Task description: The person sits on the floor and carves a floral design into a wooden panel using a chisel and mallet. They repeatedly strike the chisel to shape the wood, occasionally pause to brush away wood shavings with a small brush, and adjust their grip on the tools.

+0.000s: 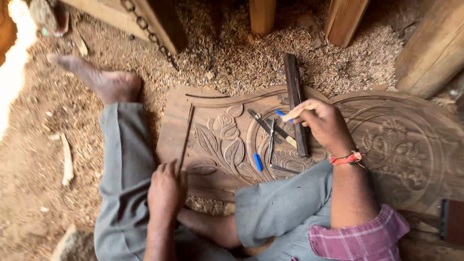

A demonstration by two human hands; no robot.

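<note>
A carved wooden panel (401, 145) with flower and leaf relief lies on the shaving-covered ground in front of me. My left hand (165, 187) grips the near end of a thin dark chisel (185, 139) whose tip rests on the panel's left part. My right hand (324, 124) is closed around a light wooden handle (298, 112), held above the panel's middle. Under that hand lie a dark wooden block (295, 96), a metal divider (270, 140) and a blue pen (257, 162).
My legs in grey trousers stretch out; one bare foot (104, 79) points left over the wood shavings (241, 58). Timber posts (345, 19) and a chain (150, 31) stand at the far side. A dark tool (452, 220) lies at the right edge.
</note>
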